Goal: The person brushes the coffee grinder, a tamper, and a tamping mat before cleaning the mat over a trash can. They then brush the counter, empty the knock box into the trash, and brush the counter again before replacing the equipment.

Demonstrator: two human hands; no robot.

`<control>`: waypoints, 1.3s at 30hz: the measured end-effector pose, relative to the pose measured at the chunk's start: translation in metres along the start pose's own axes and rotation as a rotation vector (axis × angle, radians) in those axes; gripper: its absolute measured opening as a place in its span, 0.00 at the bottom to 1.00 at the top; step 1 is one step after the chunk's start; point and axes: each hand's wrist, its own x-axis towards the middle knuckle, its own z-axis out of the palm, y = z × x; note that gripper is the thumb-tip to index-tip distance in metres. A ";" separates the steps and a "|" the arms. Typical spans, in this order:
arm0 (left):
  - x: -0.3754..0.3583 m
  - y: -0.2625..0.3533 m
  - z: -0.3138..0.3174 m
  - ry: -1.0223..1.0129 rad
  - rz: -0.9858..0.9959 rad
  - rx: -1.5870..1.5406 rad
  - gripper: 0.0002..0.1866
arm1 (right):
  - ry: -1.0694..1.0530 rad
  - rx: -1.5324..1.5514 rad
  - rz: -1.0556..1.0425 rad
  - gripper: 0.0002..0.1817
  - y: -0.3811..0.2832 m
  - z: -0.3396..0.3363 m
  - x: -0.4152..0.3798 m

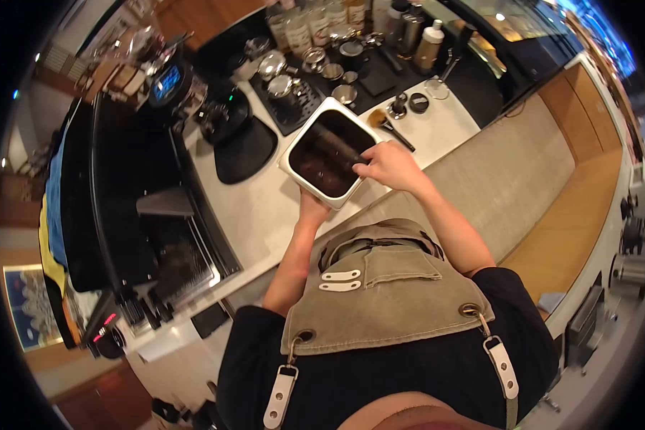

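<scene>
A square-rimmed metal knock box (298,153) with a dark inside is tilted toward me above the white counter. My left hand (314,208) grips it from underneath at its near side; the fingers are mostly hidden below it. A thick dark bar (335,145) runs across the inside of the box. At the bar's right end, by the box's right rim, my right hand (388,165) has its fingers closed on it. Dark brown lumps or residue appear at the bottom, too dim to make out. A brush (390,127) lies on the counter just beyond my right hand.
On the counter stand a tamper (398,107) and a small black round piece (418,102). A grinder (222,118) and a black mat (246,150) are at left. Metal cups and pitchers (344,93), bottles (297,32) and a squeeze bottle (429,46) line the back.
</scene>
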 end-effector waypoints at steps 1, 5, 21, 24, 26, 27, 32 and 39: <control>0.003 0.002 0.000 0.007 0.073 0.067 0.43 | 0.033 -0.023 -0.038 0.18 -0.007 -0.006 -0.005; 0.013 0.042 0.000 0.098 0.143 0.022 0.43 | 0.050 -0.059 -0.107 0.19 -0.033 -0.030 -0.020; -0.196 0.194 0.105 0.935 -0.016 -0.020 0.38 | -0.926 0.696 -0.710 0.46 0.004 0.028 0.014; -0.244 0.236 0.163 1.197 -0.108 0.106 0.51 | -1.255 0.591 -0.688 0.50 0.016 0.079 -0.021; -0.275 0.262 0.199 1.339 -0.097 0.239 0.58 | -1.497 0.493 -0.730 0.50 0.010 0.114 -0.043; -0.291 0.274 0.214 1.382 -0.141 0.217 0.59 | -1.582 0.403 -0.861 0.50 -0.014 0.112 -0.068; -0.370 0.339 0.283 1.606 -0.256 0.246 0.50 | -2.038 0.174 -0.999 0.42 -0.073 0.123 -0.215; -0.517 0.349 0.377 2.166 -0.569 0.094 0.43 | -2.141 0.273 -0.888 0.62 -0.059 0.193 -0.426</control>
